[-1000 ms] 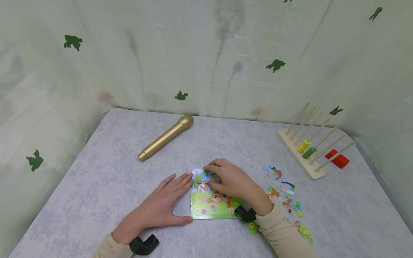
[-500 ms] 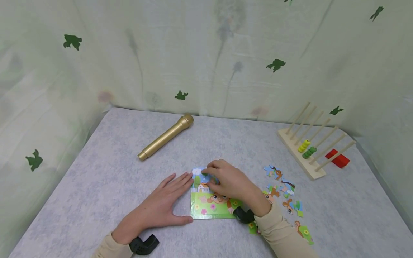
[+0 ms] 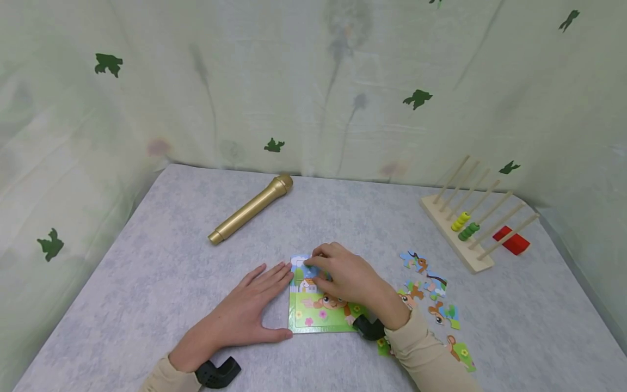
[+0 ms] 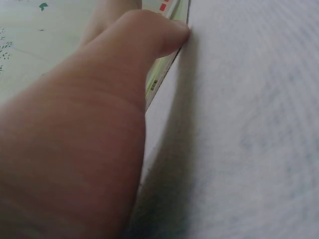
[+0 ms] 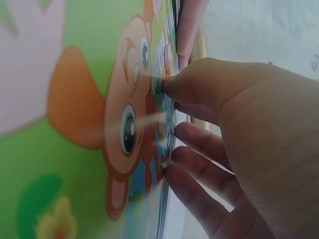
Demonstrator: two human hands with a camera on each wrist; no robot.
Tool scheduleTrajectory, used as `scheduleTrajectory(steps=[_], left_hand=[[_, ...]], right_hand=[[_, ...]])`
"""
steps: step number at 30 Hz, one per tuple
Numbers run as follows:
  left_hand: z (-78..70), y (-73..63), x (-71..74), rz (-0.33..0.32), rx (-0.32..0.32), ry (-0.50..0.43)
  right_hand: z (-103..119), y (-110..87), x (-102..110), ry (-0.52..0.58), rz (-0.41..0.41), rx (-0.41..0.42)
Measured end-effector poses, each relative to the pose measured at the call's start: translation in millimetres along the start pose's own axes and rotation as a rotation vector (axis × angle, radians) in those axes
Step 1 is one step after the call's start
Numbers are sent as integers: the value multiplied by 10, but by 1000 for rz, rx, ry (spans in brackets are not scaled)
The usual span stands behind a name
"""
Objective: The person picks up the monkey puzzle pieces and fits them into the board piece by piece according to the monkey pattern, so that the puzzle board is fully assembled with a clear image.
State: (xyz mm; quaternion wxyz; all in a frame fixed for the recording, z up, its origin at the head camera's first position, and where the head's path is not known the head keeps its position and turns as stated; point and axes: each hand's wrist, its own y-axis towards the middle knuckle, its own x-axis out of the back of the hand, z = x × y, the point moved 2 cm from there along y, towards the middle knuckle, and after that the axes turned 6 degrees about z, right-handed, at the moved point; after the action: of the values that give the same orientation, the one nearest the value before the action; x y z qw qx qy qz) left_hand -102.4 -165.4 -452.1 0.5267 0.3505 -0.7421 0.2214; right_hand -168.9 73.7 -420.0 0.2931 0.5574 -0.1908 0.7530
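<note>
A square puzzle board (image 3: 313, 322) with a cartoon monkey on green grass lies on the table. My left hand (image 3: 250, 310) rests flat on the table, fingers spread, with fingertips and thumb at the board's left edge. My right hand (image 3: 349, 274) is over the board's upper part, thumb and index finger pinching a puzzle piece (image 5: 168, 105) against the picture. Its other fingers touch the board's surface in the right wrist view. Much of that piece is hidden by the hand. Several loose puzzle pieces (image 3: 437, 285) lie right of the board, some partly behind the right forearm.
A gold microphone (image 3: 251, 210) lies beyond the left hand. At the back right stands a wooden peg rack (image 3: 453, 234) with upright rods and yellow and green beads. A red block (image 3: 511, 240) lies beside it. Fabric walls border the table.
My right hand has shifted slightly left over the board's upper part, its fingers still at the puzzle piece. My left hand keeps its place.
</note>
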Motion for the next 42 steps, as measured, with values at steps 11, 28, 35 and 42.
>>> scheduleTrajectory(steps=[11,28,35,42], left_hand=[[-7,-8,-3,-41,-24,14],[-9,-4,7,14,5,-9],[-1,-2,0,32,10,-12],[8,-8,-3,12,4,-5]], right_hand=[[25,-2,10,0,0,-17],[38,-29,35,41,16,-33],[59,-82,165,69,6,-51],[31,-171,250,51,-10,-72]])
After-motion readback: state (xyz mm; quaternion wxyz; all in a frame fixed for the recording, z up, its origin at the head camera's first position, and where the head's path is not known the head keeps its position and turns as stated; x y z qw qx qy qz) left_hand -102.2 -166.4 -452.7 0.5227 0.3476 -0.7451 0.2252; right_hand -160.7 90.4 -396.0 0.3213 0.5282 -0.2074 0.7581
